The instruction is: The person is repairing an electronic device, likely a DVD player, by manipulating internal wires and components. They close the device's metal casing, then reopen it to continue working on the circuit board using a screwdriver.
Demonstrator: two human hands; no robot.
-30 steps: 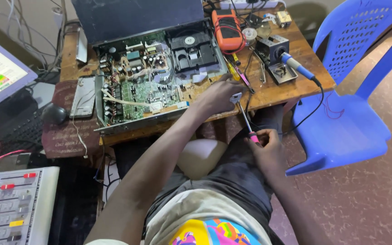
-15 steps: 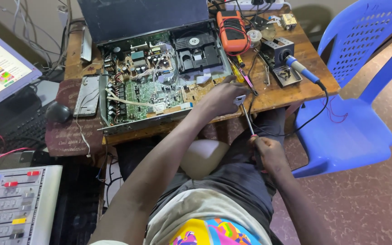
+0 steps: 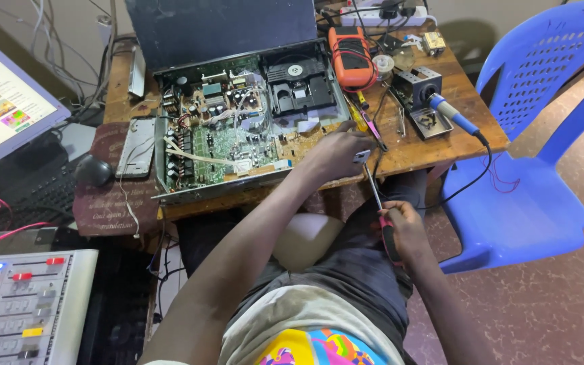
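Nearest, over the lap, the right hand [image 3: 407,230] has its fingers wrapped tight round a red-handled screwdriver [image 3: 378,203], shaft angled up to the wooden table's [image 3: 434,145] front edge. There the left hand [image 3: 336,152] pinches a small grey metal part [image 3: 361,157]. Beyond lies the opened player chassis with green circuit boards [image 3: 238,128], then an orange multimeter [image 3: 349,57] near the back edge.

Your screen [image 3: 1,108] runs off at nine o'clock, the mixer [image 3: 21,304] at seven; your right hand [image 3: 407,230] hides the screwdriver's [image 3: 375,192] handle.
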